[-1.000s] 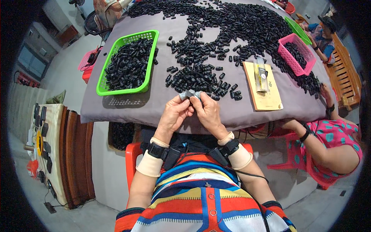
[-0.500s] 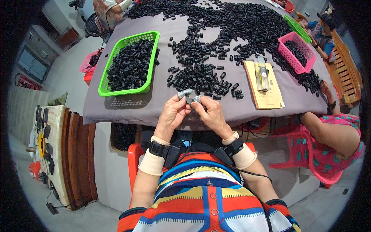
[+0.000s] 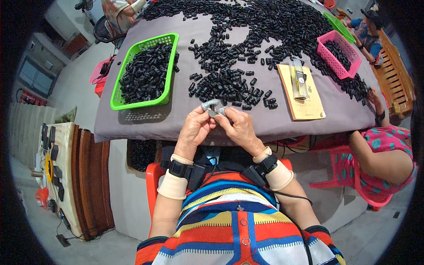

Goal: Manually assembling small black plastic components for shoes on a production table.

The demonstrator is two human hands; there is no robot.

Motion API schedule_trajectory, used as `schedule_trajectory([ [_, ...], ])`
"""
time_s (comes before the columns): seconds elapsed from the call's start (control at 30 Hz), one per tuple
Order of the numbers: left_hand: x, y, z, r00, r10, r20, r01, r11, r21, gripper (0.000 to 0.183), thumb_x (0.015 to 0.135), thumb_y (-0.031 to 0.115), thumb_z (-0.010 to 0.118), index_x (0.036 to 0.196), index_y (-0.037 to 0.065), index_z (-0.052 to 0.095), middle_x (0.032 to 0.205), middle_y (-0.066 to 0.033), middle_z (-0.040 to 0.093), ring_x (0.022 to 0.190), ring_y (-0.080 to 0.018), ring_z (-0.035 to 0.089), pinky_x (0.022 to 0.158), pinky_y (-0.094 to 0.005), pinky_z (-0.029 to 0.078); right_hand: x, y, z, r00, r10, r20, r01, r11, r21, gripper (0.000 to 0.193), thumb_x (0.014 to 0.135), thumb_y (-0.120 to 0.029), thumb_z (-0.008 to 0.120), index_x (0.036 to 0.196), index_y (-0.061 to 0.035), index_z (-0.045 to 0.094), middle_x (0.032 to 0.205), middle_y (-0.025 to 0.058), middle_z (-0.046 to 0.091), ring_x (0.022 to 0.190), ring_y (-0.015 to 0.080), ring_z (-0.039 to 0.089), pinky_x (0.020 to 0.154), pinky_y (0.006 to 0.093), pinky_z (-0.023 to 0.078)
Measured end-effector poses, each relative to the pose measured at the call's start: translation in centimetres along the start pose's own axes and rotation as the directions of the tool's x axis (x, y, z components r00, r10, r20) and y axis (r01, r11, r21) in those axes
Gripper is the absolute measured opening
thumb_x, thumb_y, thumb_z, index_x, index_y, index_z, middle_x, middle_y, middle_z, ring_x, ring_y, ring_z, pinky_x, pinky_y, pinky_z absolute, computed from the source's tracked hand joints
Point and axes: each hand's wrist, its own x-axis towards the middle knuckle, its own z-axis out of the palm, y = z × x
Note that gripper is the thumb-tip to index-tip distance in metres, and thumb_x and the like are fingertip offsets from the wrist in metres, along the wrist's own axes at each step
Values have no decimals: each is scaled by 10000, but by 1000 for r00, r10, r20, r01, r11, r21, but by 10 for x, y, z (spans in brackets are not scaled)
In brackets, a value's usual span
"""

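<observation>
Near the table's front edge, my left hand (image 3: 193,129) and my right hand (image 3: 241,128) meet with thumbs and index fingers pinched. Silvery-grey wraps cover both index fingertips. A small dark piece (image 3: 212,107) shows between the fingertips, mostly hidden by them, and both hands appear to grip it. Just beyond my fingers lies a loose cluster of short black cylindrical plastic pieces (image 3: 227,86). To the left, a green basket (image 3: 115,106) is filled with similar black pieces.
A yellow notepad (image 3: 304,110) bears a clear-cased tool (image 3: 299,84). A pink basket (image 3: 340,66) and a green basket (image 3: 338,27) stand to the right. A large black heap (image 3: 282,22) covers the far table. Another person's hand (image 3: 375,99) reaches in at right.
The dark piece between my fingertips now shows more clearly. My hands have shifted slightly in place, still pinched together. The person at right has moved their arm a little.
</observation>
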Motion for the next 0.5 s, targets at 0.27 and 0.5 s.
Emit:
schedule_trajectory([
  [0.27,-3,3,9,1000,6,-17,-6,1000,7,261,868,57,565,1128,46,564,873,-34,609,676,-105,544,606,-233,484,0,1,-2,986,164,-5,-162,981,103,218,842,-229,606,750,-37,556,656,136,561,578,320,558,504,389,409],
  [0.5,-4,4,12,1000,-7,-26,7,1000,19,242,838,44,575,1080,37,575,860,-34,597,676,-102,532,556,-219,448,1,0,-2,979,205,-15,-202,974,104,259,847,-233,604,717,-28,511,647,146,546,575,328,552,504,393,403],
])
